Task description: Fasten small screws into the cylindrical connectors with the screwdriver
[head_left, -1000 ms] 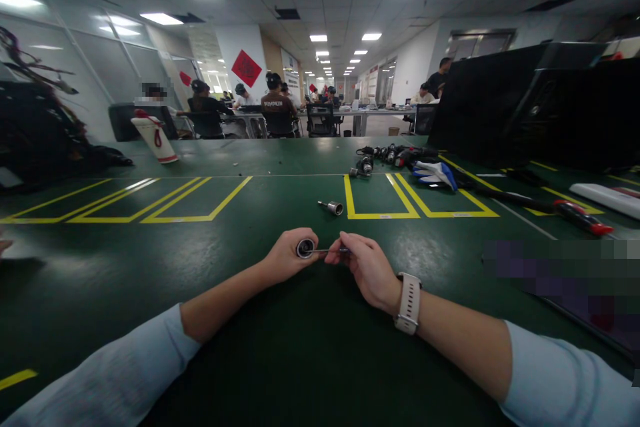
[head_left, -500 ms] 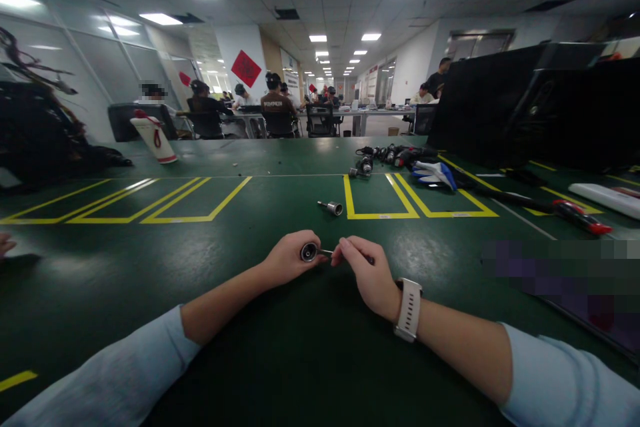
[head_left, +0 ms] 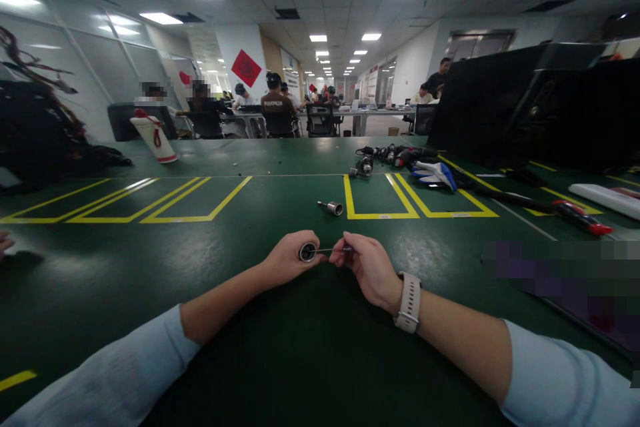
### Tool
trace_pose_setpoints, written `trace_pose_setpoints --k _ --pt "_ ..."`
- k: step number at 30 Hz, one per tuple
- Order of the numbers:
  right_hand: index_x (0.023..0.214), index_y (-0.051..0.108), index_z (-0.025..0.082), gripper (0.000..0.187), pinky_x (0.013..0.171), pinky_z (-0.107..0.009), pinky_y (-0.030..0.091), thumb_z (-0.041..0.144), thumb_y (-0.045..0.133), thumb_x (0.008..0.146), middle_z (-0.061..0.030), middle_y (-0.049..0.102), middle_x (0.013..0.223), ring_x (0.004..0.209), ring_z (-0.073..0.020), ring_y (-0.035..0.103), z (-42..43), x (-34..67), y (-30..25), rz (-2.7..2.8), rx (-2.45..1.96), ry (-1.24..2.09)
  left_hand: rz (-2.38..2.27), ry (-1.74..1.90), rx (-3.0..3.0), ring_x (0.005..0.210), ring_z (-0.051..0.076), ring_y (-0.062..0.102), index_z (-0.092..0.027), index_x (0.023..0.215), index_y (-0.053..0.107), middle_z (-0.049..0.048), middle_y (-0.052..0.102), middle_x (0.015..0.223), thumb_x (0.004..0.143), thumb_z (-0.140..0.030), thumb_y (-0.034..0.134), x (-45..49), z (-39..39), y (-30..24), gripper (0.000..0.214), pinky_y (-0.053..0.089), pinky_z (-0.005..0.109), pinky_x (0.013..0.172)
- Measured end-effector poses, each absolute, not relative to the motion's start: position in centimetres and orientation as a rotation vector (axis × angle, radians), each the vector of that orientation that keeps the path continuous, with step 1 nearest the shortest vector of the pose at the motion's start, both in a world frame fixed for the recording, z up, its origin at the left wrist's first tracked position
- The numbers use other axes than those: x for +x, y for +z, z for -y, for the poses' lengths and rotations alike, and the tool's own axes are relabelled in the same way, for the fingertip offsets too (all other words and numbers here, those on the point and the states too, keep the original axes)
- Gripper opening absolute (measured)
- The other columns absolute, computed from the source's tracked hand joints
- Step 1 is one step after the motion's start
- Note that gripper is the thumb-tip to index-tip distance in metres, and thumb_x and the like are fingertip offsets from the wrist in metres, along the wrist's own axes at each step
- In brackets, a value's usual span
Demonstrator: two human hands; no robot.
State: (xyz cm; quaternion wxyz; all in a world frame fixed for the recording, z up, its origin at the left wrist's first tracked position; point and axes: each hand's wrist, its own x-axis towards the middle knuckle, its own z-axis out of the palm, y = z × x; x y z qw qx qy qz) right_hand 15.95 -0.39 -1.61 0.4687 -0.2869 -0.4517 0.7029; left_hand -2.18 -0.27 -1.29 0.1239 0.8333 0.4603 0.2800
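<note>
My left hand [head_left: 284,259] is closed round a small round metal part [head_left: 307,252] whose open end faces me. My right hand [head_left: 366,265] pinches a thin tool [head_left: 334,250], a slim metal shaft with a dark handle, whose tip points into that part. Both hands rest low over the green table [head_left: 280,347], close together at the middle. A second small metal cylinder [head_left: 332,207] lies on the table a little beyond my hands. I wear a white watch [head_left: 409,303] on the right wrist.
Yellow taped boxes [head_left: 380,203] mark the table. A heap of metal parts and a blue-white glove [head_left: 434,173] lie at the back right, with a red-handled screwdriver [head_left: 580,217] and black monitors [head_left: 500,103] further right. A white cup [head_left: 155,137] stands back left. Another person's hand [head_left: 5,243] shows at the left edge.
My right hand pushed the tool in toward the metal part, then drew it back out to the right. The left hand stayed put.
</note>
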Motion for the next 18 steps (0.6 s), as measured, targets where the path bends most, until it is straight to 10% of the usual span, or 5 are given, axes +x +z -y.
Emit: trace_pose_setpoints --k 10,18 --pt "0.060 0.061 0.018 0.034 0.068 -0.031 0.039 0.038 0.046 0.084 -0.0009 0.058 0.059 0.065 -0.0158 0.054 1.24 16.35 -1.07 1.488 -0.734 1.313 -1.335 0.724 2.483 0.063 0.012 0.050 -0.016 0.071 0.050 -0.0008 0.053 0.070 0.075 -0.028 0.056 -2.13 0.49 -1.05 0.014 0.039 0.024 0.058" --pt "0.065 0.063 0.015 0.031 0.063 -0.030 0.039 0.037 0.048 0.082 -0.0037 0.061 0.063 0.063 -0.0153 0.053 0.40 16.10 -1.86 1.264 -0.680 1.639 -1.328 0.784 2.459 0.061 0.011 0.048 -0.016 0.067 0.048 -0.0019 0.050 0.066 0.074 -0.026 0.057 -2.14 0.39 -0.99 0.015 0.038 0.023 0.056"
